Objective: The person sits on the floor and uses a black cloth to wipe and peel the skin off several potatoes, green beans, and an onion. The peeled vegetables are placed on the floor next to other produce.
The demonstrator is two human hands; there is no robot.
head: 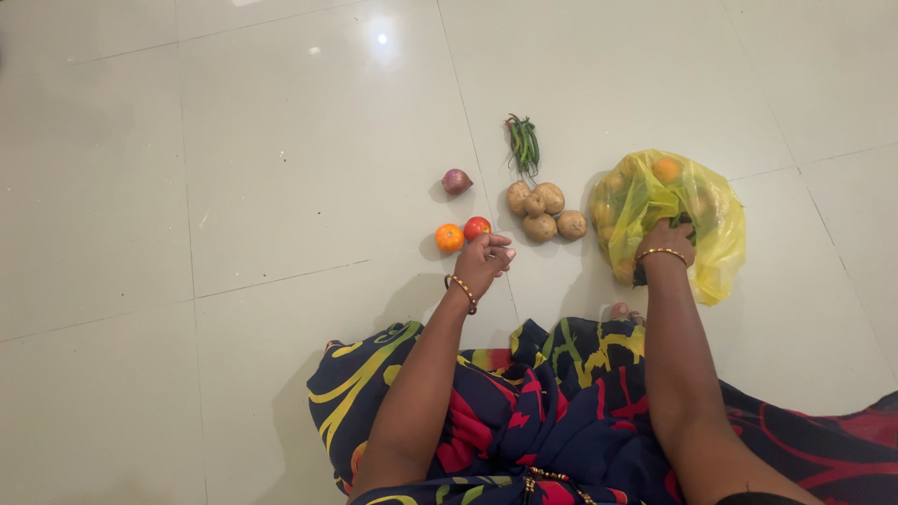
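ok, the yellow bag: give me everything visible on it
The yellow plastic bag is thin, translucent and crumpled, lying slumped on the pale tiled floor to the right of the potatoes. Round orange and yellowish produce shows through its film. Its mouth faces the person, whose right hand reaches inside it.

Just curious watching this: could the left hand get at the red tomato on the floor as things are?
Probably yes. The left hand hovers just below the red tomato, fingers loosely curled and holding nothing, with only bare floor tile between them. The orange tomato sits beside it, not in the way.
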